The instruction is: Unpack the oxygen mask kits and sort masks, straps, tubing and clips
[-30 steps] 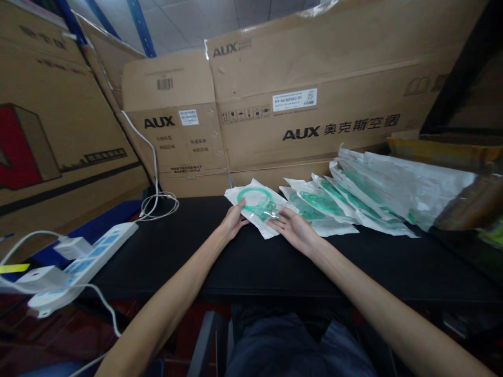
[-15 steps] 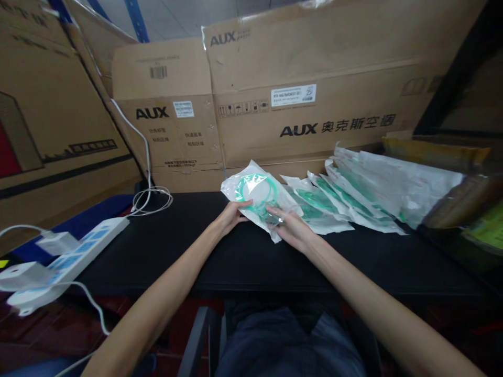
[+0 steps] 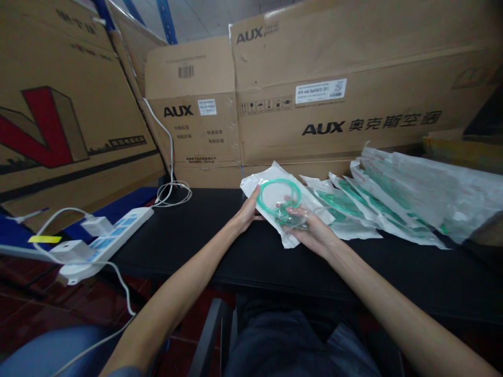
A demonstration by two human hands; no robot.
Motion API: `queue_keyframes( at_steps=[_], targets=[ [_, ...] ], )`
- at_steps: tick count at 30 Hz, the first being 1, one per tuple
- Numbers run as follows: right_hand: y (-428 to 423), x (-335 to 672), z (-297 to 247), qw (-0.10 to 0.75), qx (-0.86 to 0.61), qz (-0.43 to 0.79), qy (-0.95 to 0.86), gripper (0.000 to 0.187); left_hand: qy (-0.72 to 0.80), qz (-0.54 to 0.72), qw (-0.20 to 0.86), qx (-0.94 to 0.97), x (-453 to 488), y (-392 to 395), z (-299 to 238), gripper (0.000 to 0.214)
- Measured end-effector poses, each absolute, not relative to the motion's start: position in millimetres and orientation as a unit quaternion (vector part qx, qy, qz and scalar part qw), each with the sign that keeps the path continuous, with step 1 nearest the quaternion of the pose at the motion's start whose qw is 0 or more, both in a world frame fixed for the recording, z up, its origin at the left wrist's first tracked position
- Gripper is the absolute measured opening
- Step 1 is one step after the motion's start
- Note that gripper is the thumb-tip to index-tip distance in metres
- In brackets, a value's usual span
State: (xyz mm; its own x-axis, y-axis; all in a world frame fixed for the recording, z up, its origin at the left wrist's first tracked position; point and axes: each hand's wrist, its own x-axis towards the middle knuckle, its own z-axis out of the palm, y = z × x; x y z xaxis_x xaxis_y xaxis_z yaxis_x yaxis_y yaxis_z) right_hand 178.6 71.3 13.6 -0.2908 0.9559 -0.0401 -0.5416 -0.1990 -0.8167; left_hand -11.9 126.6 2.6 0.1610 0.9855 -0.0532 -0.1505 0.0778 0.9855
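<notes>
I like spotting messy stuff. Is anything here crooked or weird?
Nothing is broken or spilled. The power strip hangs off the table edge, and the packets lie in a slanted, overlapping row.

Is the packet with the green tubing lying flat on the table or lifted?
Lifted: the packet is tilted up off the black table, gripped by the left hand and right hand.
</notes>
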Motion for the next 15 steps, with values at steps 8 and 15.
queue_keyframes(
  at_steps=[8,15],
  targets=[
    [69,180,15,0.506,-0.328,0.727,-0.329,0.020,0.494,0.523,0.548,0.426,-13,136,-6,0.068],
    [55,187,23,0.480,-0.368,0.736,-0.304,0.012,0.525,0.590,0.487,0.373,-30,145,-3,0.061]
  ],
)
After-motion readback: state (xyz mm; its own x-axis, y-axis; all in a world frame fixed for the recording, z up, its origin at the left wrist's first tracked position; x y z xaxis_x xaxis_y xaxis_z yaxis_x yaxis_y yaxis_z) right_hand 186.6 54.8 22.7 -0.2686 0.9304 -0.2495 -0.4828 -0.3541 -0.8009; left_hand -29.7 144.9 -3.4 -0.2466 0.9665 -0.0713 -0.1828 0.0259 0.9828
